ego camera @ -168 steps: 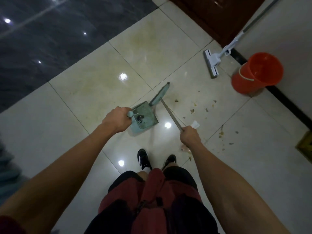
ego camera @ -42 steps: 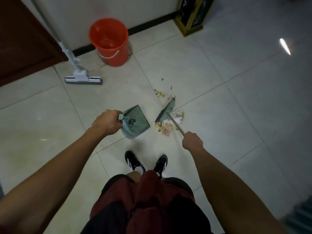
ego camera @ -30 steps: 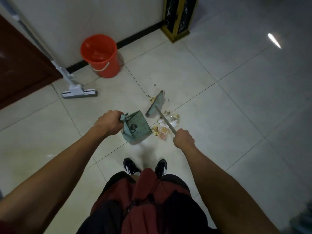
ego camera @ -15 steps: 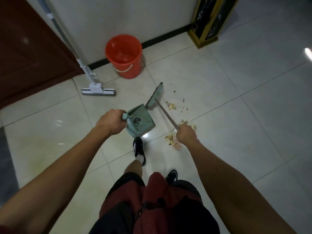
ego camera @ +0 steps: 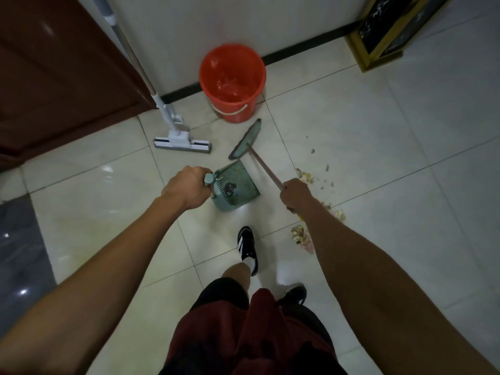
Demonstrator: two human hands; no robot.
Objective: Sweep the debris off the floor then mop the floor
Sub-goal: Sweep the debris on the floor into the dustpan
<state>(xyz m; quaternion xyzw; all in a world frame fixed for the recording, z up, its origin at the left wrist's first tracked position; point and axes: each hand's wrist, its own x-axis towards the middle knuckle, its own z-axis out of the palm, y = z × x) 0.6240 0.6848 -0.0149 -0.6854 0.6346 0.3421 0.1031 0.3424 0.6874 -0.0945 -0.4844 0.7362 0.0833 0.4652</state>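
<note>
My left hand (ego camera: 186, 188) grips the handle of a green dustpan (ego camera: 234, 189), which holds a few dark bits. My right hand (ego camera: 295, 192) is closed around the thin handle of a green broom (ego camera: 245, 139); the broom head sits on the tiles just beyond the dustpan, near the bucket. Scattered debris (ego camera: 311, 177) lies on the floor to the right of my right hand, and a second patch of debris (ego camera: 300, 235) shows beside my right forearm. A white flat mop (ego camera: 181, 142) stands with its head on the floor and its pole leaning against the wall.
An orange bucket (ego camera: 232, 82) with a plastic liner stands against the wall by the black skirting. A dark wooden door (ego camera: 54, 77) is at the left, a gold-framed black stand (ego camera: 389, 31) at the top right. My shoe (ego camera: 246, 246) steps forward on the glossy tiles.
The view has closed in on the bucket and mop. The broom head has shifted away from the debris pile toward the bucket, and the debris now lies to the right of my right hand.
</note>
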